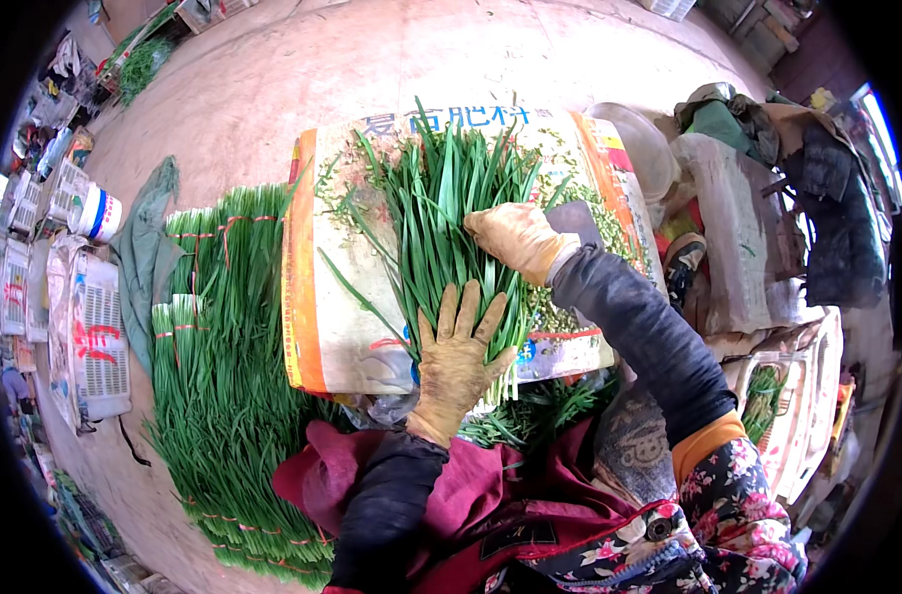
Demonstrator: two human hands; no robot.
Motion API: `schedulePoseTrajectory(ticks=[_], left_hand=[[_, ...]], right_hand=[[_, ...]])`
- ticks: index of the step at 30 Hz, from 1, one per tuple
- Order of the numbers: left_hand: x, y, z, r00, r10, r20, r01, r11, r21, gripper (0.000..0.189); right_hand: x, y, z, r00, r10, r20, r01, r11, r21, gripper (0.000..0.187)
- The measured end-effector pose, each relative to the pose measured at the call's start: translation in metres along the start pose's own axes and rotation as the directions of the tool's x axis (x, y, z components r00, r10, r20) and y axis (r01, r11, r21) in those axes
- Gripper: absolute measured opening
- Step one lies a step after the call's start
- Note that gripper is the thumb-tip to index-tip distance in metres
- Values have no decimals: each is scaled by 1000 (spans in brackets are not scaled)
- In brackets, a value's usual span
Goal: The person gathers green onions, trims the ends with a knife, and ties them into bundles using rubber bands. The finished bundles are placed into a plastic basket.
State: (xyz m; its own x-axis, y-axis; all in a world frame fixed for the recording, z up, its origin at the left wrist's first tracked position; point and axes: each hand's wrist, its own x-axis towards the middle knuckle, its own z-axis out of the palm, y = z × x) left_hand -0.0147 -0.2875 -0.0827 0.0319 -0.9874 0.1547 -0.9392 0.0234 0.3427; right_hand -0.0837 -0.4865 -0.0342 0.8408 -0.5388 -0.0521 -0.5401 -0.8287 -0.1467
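A loose bunch of garlic chives (443, 193) lies on a board or stand covered by a printed woven sack (354, 312), leaf tips away from me. My left hand (455, 341), in a soiled, pale glove, rests on the lower part of the bunch with its fingers spread. Above and to the right, my gloved right hand (518, 234) is closed, its curled fingertips in among the leaves. Its grip is partly hidden. A flat dark plate-like piece (576, 223) lies partly under my right wrist. Leaf trimmings (607, 230) litter the sack's right side.
Tied chive bundles (228, 356) are piled on the floor at left, beside a green cloth (146, 245) and a white plastic crate (102, 334). At right stand a covered stool-like stand (733, 230), a shoe (685, 256) and another crate (807, 416) holding greens. Cut leaves (547, 412) lie near my lap.
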Motion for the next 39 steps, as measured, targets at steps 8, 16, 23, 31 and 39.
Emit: schedulePoseTrajectory(ticks=[8,16,23,31,39], left_hand=[[0,2,-3,999,0,-39,-1,999,-33,78],[-1,2,-5,999,10,-45,-12,999,-34,78],[1,1,-6,998,10,-55,-13,999,-48,76],[2,1,-9,1000,-25,-10,23,994,-103,74],[4,4,-13,998,-29,54,35,994,-107,71]], right_hand=[[-10,11,-4,986,140,89,-160,938,306,19],[-3,10,-14,952,91,293,-218,873,436,28],[-1,2,-5,999,-46,17,45,998,45,16],[13,8,7,950,272,-152,-257,960,111,5],[60,-37,-17,938,-161,-308,258,916,308,16]])
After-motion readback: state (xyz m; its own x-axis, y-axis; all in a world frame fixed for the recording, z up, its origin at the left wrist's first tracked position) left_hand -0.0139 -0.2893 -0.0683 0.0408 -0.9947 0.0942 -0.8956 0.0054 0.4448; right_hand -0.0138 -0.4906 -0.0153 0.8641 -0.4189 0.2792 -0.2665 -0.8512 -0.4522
